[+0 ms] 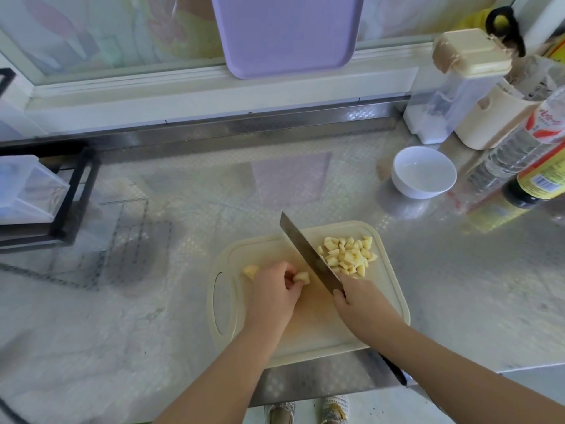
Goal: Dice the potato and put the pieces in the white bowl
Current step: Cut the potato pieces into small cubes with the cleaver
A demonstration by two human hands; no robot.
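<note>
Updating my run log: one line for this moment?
stage: dicing | left hand: holds potato piece | right hand: grips knife | diced pile: on board | white bowl: empty

- A shiny metal counter (305, 185) fills most of the view. It has a tiny square pattern on it.
- A metal strip (244, 130) runs along the back of the counter.
- Behind that is a white window sill (183, 87) and a cloudy window (107, 32). Soft daylight comes in.
- A purple tray (287, 32) leans on the window. Its purple shape shines back from the counter.
- A black rack (76, 191) stands at the left with a clear box (27, 188) in it.
- At the right stand a see-through tub with a tan lid (452, 87), a cream holder (492, 120) and tall bottles (519, 148).
- A bit of pale floor (397, 405) shows below the counter edge.
</note>
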